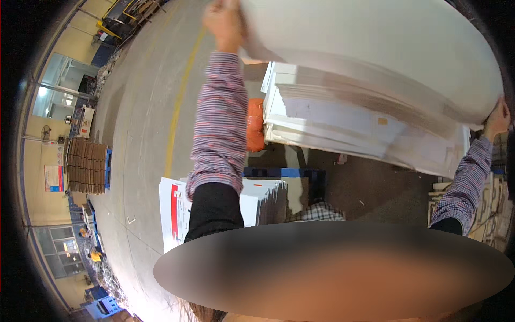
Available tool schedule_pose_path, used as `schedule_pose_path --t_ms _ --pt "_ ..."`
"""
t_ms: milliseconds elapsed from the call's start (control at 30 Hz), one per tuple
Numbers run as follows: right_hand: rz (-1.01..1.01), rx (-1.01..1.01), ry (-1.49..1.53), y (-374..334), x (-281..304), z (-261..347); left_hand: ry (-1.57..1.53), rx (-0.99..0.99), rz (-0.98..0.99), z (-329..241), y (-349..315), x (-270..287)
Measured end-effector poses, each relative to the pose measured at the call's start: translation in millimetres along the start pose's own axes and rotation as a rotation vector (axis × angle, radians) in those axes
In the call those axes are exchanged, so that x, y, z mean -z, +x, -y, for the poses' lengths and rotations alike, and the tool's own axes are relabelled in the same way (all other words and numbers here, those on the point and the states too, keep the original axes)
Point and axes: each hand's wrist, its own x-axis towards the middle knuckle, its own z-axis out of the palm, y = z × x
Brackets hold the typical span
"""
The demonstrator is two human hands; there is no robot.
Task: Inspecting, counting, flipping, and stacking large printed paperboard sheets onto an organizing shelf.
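Note:
A large white board sheet point(370, 40), slightly curved and blurred along its near edge, spans the top of the view. My left hand point(224, 24) is closed on its left edge, with the arm stretched far forward. At the far right, my right hand point(499, 118) grips the sheet's right corner, its fingers partly hidden by the rim of the view. Under the raised sheet lies a tall stack of white and grey-brown sheets point(343, 115), its near side facing me. Striped sleeves over black cuffs cover both arms.
An orange wrapped bundle point(255, 126) sits left of the stack. Nearer me stand printed white sheets with a red stripe point(175, 206) and a blue pallet bar point(284, 173). Far left are stacked brown cardboard point(86, 166) and a person in yellow point(95, 256). Cut boards point(488, 204) lie at right.

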Motion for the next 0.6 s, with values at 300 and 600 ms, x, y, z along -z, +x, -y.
schedule_pose_path --t_ms 300,600 --pt "0.817 -0.183 -0.433 -111.9 -120.8 -86.0 0.936 -0.147 0.39 156.7 -77.1 -60.3" --pt "0.633 -0.26 0.218 -162.0 -53.3 -137.5 0.415 -0.023 -0.073 147.0 -171.8 -35.4"
